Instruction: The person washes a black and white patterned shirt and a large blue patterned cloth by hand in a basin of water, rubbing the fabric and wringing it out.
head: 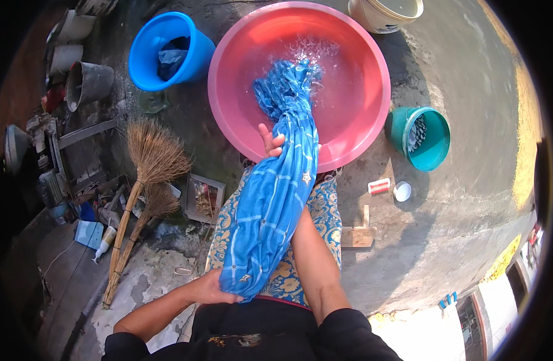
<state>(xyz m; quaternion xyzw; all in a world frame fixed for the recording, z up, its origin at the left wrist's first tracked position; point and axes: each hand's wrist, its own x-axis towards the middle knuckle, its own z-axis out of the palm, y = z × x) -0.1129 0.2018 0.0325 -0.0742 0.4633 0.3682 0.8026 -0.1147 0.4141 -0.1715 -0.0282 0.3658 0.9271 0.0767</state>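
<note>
A long wet blue cloth (272, 212) with white lines and stars stretches from my lap into a large pink plastic basin (216, 94). Its far end lies bunched in the basin's water. My left hand (220, 289) grips the near end close to my waist. Beneath the cloth's middle is my right hand (272, 142), at the basin's near rim, with fingers showing at the left edge of the cloth; its palm is hidden. A blue and cream patterned apron (285, 275) covers my lap under the cloth.
A blue bucket (204, 54) with dark cloth stands left of the basin, a teal bucket (434, 140) with patterned cloth to its right. Also right are a red and white brush (378, 186) and a white lid (402, 191). Straw brooms (154, 158) lie at the left.
</note>
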